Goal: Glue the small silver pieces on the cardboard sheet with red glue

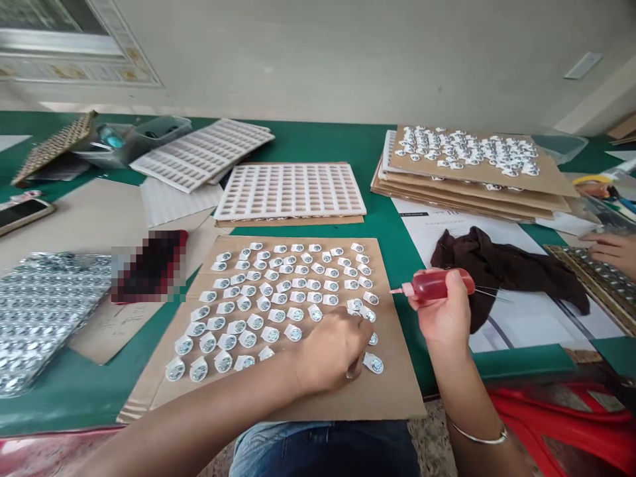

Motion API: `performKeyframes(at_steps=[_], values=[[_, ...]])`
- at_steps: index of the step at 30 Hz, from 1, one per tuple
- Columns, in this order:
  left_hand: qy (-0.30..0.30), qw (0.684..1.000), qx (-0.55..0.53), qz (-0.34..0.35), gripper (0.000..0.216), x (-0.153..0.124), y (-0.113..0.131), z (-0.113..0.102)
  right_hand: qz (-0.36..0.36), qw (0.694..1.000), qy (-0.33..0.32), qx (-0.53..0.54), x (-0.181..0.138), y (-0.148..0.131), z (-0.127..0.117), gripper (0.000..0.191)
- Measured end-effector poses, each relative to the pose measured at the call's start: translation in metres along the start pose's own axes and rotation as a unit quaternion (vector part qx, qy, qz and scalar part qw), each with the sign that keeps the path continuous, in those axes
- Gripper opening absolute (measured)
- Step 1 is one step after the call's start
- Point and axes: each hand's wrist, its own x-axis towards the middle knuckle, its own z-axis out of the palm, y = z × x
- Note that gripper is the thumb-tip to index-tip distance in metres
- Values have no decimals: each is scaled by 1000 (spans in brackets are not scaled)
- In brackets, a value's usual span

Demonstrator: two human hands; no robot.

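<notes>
A cardboard sheet (392,391) lies in front of me, covered with rows of several small white tabs with round silvery centres (278,291). My left hand (330,351) rests on the sheet's right part, fingers curled down onto a tab; what they pinch is hidden. One tab (373,363) lies just right of its fingertips. My right hand (444,315) is closed round a small red squeeze bottle (437,285), held level above the sheet's right edge with its nozzle pointing left.
A dark brown cloth (501,268) lies on paper to the right. Stacked cardboard with more tabs (467,156) sits at the back right, white punched-out sheets (291,191) behind. Silvery foil sheet (40,311) on the left. Another person's hand (613,250) at the far right.
</notes>
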Motion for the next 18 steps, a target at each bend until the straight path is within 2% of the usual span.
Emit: performKeyframes(at_steps=[5, 9, 13, 18], values=[[6, 1000, -6, 0, 13, -2, 1, 2, -17, 1000, 8, 4, 17, -14, -8, 39], [34, 999, -12, -1, 8, -3, -2, 6, -20, 1000, 15, 12, 32, -15, -14, 40], [56, 998, -41, 1, 7, -4, -7, 9, 12, 998, 22, 55, 40, -9, -15, 41], [103, 989, -104, -4, 18, -5, -10, 10, 53, 991, 18, 119, 44, -10, -11, 42]])
